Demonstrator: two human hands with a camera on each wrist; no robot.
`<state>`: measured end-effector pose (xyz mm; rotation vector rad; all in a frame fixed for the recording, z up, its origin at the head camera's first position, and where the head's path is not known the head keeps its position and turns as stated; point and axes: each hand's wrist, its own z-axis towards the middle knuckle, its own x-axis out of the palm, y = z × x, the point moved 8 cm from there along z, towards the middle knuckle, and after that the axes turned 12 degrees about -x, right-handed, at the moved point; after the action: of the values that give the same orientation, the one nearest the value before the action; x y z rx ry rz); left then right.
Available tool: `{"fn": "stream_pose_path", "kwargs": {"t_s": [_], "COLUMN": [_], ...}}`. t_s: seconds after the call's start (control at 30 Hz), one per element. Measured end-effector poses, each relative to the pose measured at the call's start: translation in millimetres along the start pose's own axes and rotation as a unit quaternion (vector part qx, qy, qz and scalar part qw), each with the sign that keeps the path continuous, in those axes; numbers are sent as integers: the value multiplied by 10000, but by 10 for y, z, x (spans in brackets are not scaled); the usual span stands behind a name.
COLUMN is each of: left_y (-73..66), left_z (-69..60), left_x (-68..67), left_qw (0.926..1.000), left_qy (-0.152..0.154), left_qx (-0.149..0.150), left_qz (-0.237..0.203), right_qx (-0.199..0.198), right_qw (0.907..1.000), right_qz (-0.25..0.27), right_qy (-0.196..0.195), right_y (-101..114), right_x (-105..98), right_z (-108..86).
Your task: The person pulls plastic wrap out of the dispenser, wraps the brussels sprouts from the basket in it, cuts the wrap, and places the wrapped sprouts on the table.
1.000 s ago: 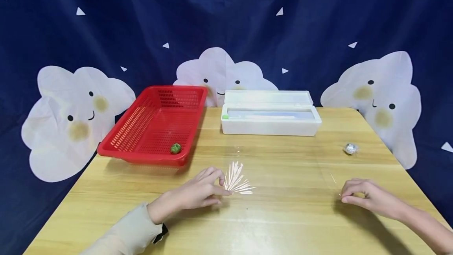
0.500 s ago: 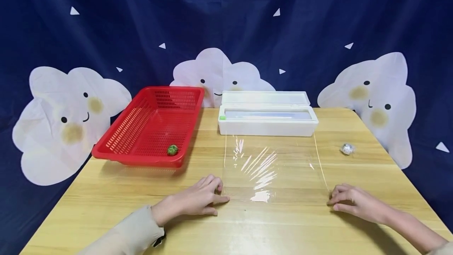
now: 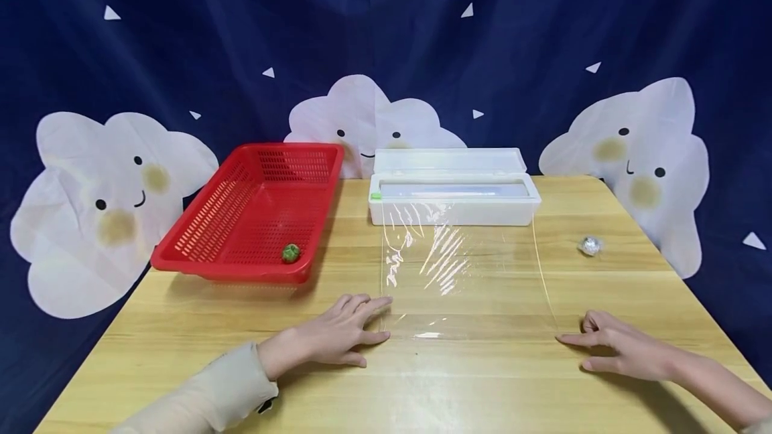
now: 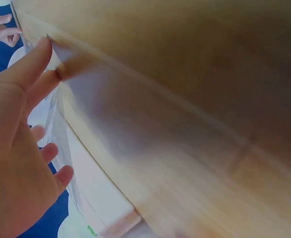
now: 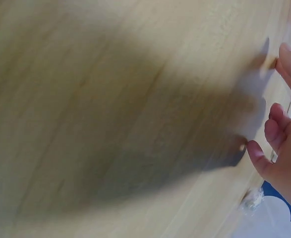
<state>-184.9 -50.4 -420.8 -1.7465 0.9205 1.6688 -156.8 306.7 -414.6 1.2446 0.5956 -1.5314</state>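
A sheet of clear film runs from the white box toward the front of the table, glare streaking its left half. At its front left corner, the left hand rests with index finger and thumb spread, touching the edge. The right hand presses an outstretched index fingertip at the front right corner, its thumb apart and other fingers bent. In the left wrist view the left hand has its fingers extended; in the right wrist view the right hand has thumb and index finger separated.
A red basket at the left holds a green ball. On the right side of the wooden table lies a small silvery wrapped ball. A blue cloth with cloud shapes hangs behind.
The film has come down flatter on the table, its front edge shifting toward the front since one second ago. The right hand moved left, and its pinch loosened. The left index finger straightened.
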Motion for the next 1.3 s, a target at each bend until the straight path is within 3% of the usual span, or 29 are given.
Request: {"fn": "stream_pose_path", "kwargs": {"t_s": [0.3, 0.47, 0.6, 0.67, 0.77, 0.93, 1.13, 1.3], "left_y": [65, 81, 92, 90, 82, 81, 116, 174], "left_z": [10, 26, 42, 36, 19, -29, -122, -198], "left_x": [23, 39, 39, 43, 54, 76, 120, 61], "left_qw": [9974, 9960, 9953, 9950, 9946, 9944, 9924, 9917], "left_qy": [448, 619, 688, 716, 754, 809, 942, 418], "left_qx": [-27, -137, -238, -261, -271, -286, -407, -440], "left_qz": [-555, -631, -638, -650, -660, -609, -682, -1134], "right_qx": [176, 283, 805, 1197, 1671, 2194, 2372, 2220], "right_qw": [9985, 9986, 9934, 9909, 9859, 9723, 9683, 9729], "right_qz": [-523, 191, 521, 338, -88, -308, -81, -238], "right_qy": [-40, -393, -630, -512, 12, 752, 778, 607], "right_y": [36, -6, -137, -217, -307, -420, -467, -454], "right_x": [-34, -113, -186, -171, -87, 55, 103, 58], "right_z": [-131, -81, 143, 261, 367, 330, 240, 241]}}
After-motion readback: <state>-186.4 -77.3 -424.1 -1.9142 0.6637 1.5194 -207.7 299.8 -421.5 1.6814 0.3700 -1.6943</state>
